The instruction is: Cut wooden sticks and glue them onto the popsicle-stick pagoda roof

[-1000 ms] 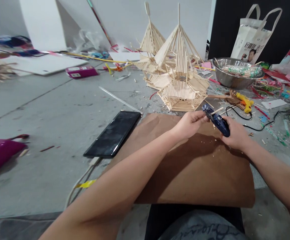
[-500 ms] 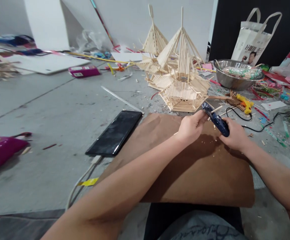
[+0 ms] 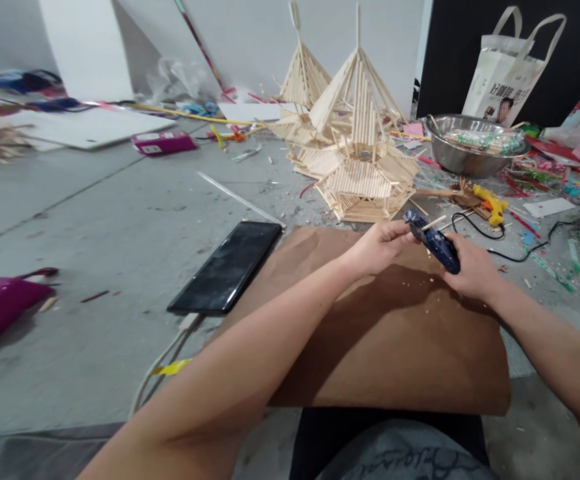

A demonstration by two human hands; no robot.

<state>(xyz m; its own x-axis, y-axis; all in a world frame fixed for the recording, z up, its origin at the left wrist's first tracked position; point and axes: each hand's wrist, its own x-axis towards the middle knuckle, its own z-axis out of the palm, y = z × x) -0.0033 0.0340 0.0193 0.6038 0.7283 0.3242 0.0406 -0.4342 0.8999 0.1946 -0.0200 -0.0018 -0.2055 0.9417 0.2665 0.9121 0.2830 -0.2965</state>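
Brown paper [image 3: 395, 353] lay before the already roofed stick house [image 3: 363, 180], while the left hand [image 3: 383, 247] pinched one loose stick [image 3: 436, 222] and the right hand [image 3: 473, 268] held a blue tool [image 3: 441, 249].

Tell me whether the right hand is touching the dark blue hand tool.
Touching. The head view shows the right hand gripping the near end of the dark blue hand tool, with no gap between them.

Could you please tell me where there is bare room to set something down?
Mostly bare: the grey surface between the black phone, clear stick, near purple packet and far purple packet, with a few small bits. Crowded: the right side, where scraps lie around the yellow glue gun and steel bowl.
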